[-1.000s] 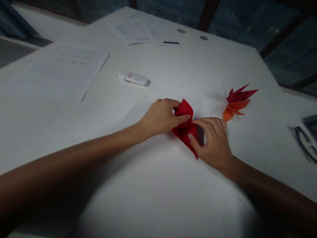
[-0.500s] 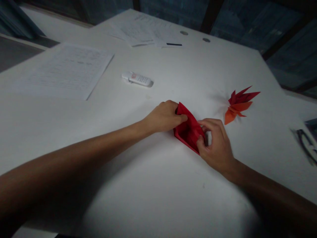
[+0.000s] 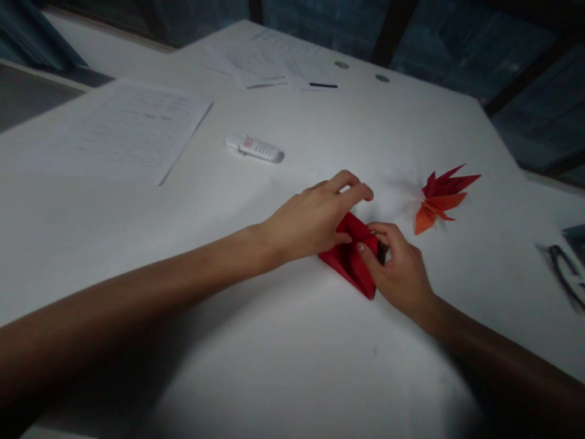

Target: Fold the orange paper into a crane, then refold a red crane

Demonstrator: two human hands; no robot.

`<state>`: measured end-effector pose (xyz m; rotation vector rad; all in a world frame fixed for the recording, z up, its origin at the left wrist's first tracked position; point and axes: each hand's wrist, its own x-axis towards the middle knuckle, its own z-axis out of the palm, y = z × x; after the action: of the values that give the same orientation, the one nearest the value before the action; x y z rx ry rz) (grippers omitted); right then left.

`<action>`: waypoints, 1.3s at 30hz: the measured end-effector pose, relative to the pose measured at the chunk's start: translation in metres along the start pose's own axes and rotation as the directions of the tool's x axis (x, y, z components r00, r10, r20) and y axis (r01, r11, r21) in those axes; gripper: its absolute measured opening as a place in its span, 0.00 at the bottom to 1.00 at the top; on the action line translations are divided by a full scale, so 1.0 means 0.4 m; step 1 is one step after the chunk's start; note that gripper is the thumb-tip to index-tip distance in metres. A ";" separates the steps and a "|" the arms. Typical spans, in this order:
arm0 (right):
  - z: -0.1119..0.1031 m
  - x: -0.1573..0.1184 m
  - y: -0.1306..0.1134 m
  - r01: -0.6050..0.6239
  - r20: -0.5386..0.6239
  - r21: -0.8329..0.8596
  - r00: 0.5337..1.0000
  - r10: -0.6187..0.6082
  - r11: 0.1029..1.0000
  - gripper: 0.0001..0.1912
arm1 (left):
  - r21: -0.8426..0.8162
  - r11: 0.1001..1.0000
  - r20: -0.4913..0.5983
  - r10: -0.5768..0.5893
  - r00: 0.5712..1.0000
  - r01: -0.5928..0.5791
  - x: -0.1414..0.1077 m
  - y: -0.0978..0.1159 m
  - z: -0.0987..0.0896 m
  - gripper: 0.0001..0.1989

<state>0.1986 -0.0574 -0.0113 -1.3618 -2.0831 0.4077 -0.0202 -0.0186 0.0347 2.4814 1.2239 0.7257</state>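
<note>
A folded piece of red paper (image 3: 347, 265) stands on the white table, with a hollow between its layers facing me. My right hand (image 3: 404, 274) pinches its right side, thumb on the near inner face and fingers behind. Over its left side is my left hand (image 3: 311, 222), fingers apart and raised above the top edge, the thumb touching the paper's inside. The left hand covers the paper's upper left corner. Beyond my right hand lies a folded paper piece (image 3: 441, 198) in red and orange with pointed tips.
A white correction-tape-like dispenser (image 3: 256, 148) lies beyond my left hand. Printed sheets (image 3: 123, 134) are at the left, more papers (image 3: 256, 64) at the back with a dark pen-like stick (image 3: 323, 85). Black-handled scissors (image 3: 564, 274) rest at the right edge.
My left hand has loosened from the paper's upper left corner and moved right, its fingers lifting over the top. The paper's right corner has tipped down toward me in my right hand.
</note>
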 end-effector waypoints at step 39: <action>-0.021 0.000 0.016 0.486 0.088 0.080 0.866 -0.492 0.870 0.25 | -0.397 0.830 0.154 -0.360 0.920 0.391 0.027 -0.115 -0.016 0.14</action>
<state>0.2085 -0.0553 -0.0082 -0.7433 -2.3864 0.3190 -0.0484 0.0179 0.0224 1.8273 1.3112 0.6948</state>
